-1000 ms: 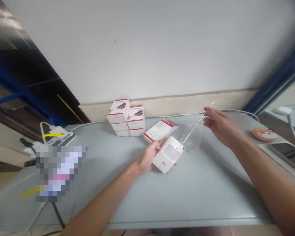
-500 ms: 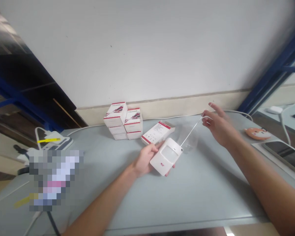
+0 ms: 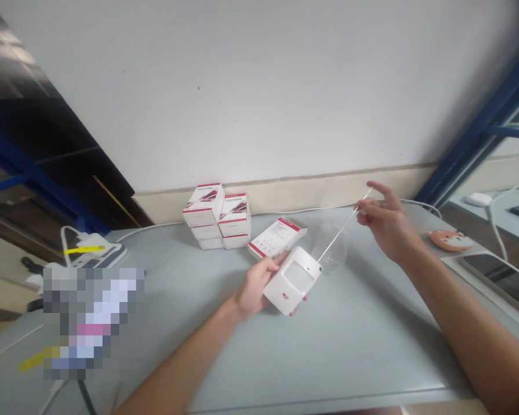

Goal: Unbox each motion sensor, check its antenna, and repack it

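My left hand (image 3: 256, 285) is wrapped round a white motion sensor (image 3: 294, 279) with a pale window and a small red logo, held tilted above the table. From the sensor's upper right corner a thin metal antenna (image 3: 338, 232) stretches out, up and to the right. Near its far end, my right hand (image 3: 381, 218) pinches the rod between thumb and fingers, index finger extended along the tip. Behind the sensor lies an opened white and red box (image 3: 279, 236). A clear plastic bag (image 3: 335, 245) rests under the antenna.
Several white and red boxes (image 3: 204, 207) are stacked near the wall. A power strip (image 3: 101, 256) with plugs and cables stands at the left, behind a blurred-out object (image 3: 90, 323). At the right are an orange animal-shaped item (image 3: 450, 239) and a dark-screened device (image 3: 499, 276).
My right hand stays on the antenna; its index finger now lies against the tip, where it was apart before. The view has shifted slightly. The left hand keeps its hold.
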The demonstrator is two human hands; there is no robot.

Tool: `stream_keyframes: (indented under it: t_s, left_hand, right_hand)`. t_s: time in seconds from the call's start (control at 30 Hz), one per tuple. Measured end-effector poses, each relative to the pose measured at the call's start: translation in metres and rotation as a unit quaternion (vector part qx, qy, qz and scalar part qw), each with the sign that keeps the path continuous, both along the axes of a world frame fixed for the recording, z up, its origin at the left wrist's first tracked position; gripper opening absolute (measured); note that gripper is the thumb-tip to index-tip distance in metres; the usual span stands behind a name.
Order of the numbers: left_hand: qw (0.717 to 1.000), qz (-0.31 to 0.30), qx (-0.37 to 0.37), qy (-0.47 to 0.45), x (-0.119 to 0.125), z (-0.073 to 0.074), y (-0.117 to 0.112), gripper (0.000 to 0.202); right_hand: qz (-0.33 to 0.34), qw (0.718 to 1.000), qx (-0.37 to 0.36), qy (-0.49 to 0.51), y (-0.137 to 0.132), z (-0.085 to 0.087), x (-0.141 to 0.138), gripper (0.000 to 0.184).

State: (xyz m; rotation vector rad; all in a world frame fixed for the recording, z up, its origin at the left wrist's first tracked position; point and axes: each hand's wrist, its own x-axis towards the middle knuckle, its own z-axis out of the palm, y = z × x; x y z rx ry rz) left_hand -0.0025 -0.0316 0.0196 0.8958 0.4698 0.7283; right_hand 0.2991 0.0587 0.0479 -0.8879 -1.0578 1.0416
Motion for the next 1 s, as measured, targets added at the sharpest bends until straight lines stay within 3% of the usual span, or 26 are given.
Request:
stream_keyframes:
  t_s: [0.13, 0.23, 0.33, 0.5, 0.57, 0.63, 0.73, 0.87, 1.0]
  left_hand:
    - [0.998, 0.048, 0.022, -0.02, 0.0, 0.002, 0.001, 0.058]
    - [0.997, 0.07, 0.031, -0.02, 0.0, 0.007, 0.0, 0.053]
    - [0.995, 0.098, 0.031, -0.006, 0.001, 0.016, -0.004, 0.053]
    - [0.989, 0.143, 0.028, 0.02, 0.008, 0.027, -0.009, 0.054]
    - [0.985, 0.162, 0.033, 0.039, 0.01, 0.026, -0.01, 0.052]
    - [0.985, 0.155, 0.036, 0.069, 0.011, 0.023, -0.011, 0.049]
    - [0.989, 0.073, 0.029, 0.123, 0.012, 0.02, -0.014, 0.048]
    - [0.979, -0.018, 0.021, 0.202, 0.016, 0.023, -0.021, 0.043]
    - [0.971, 0.027, 0.006, 0.239, 0.019, 0.025, -0.024, 0.047]
  right_hand:
    - [0.047, 0.993, 0.02, -0.103, -0.018, -0.001, -0.028, 0.027]
    - [0.1, 0.972, 0.008, -0.213, -0.035, -0.002, -0.052, 0.026]
    - [0.13, 0.946, 0.061, -0.292, -0.05, 0.0, -0.069, 0.023]
    - [0.165, 0.91, 0.144, -0.352, -0.051, 0.004, -0.065, 0.029]
    - [0.127, 0.888, 0.148, -0.416, -0.043, 0.004, -0.054, 0.039]
    - [0.037, 0.856, 0.123, -0.501, -0.032, 0.001, -0.04, 0.047]
    - [-0.064, 0.805, 0.034, -0.588, -0.012, -0.012, -0.019, 0.045]
    - [-0.019, 0.816, -0.05, -0.576, 0.008, -0.034, -0.002, 0.033]
    - [-0.026, 0.832, -0.066, -0.551, 0.013, -0.043, -0.002, 0.016]
